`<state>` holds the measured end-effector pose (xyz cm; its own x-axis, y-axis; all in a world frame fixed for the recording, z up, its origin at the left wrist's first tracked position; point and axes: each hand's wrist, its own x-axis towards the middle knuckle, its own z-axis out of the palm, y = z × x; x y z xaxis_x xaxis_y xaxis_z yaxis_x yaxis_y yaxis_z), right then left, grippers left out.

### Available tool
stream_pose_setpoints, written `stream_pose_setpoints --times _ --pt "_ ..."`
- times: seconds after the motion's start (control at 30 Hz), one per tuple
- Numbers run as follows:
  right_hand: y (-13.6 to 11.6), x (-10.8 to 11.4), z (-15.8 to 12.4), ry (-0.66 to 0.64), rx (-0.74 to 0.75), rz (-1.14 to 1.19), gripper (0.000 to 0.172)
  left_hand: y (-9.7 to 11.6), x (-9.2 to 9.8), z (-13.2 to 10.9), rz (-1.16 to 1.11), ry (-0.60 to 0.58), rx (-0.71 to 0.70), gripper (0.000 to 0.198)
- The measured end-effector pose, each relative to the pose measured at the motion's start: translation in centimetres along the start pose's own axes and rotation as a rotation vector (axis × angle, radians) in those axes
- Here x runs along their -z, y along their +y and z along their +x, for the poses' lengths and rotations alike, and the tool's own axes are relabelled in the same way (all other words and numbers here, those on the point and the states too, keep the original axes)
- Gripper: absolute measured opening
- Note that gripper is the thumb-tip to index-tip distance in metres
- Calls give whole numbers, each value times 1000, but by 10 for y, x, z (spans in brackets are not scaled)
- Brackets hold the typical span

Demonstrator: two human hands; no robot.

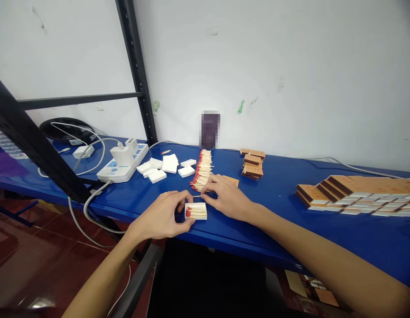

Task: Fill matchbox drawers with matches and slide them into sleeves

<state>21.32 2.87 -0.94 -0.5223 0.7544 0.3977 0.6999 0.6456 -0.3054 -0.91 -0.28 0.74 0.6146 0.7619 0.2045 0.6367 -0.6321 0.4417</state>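
Forearms (pixel 112 269) foremost; my left hand (pixel 165 215) grips tray (pixel 200 217); right hand (pixel 227 197) pinches match (pixel 196 196) beyond tray; loosened pinch could drop it outside.

Left hand (pixel 167 215): holds a white tray (pixel 202 217) with red-tipped matches (pixel 193 213)
Right hand (pixel 227 198): pinches one match (pixel 196 196)
Match pile (pixel 203 170): behind the tray

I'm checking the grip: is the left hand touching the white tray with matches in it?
Touching. In the head view, the left hand has its thumb against the near edge of the white tray.
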Motion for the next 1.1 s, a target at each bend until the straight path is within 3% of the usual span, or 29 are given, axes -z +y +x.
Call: stream_pose_setpoints --times 0.2,0.33,0.57,0.9,1.1 --pt "0 3 1 -27 43 -113 10 1 -1 2 -52 23 22 21" --pt "-1 14 -3 44 22 -187 11 2 -3 3 -96 55 68 17" --pt "-14 13 -8 1 176 -73 10 2 -5 5 -88 72 65 18" --pt "-21 13 -8 -72 104 44 9 2 -3 3 -52 69 41 18" --pt "-12 13 -4 35 -61 43 9 1 -3 3 -43 47 19 18"
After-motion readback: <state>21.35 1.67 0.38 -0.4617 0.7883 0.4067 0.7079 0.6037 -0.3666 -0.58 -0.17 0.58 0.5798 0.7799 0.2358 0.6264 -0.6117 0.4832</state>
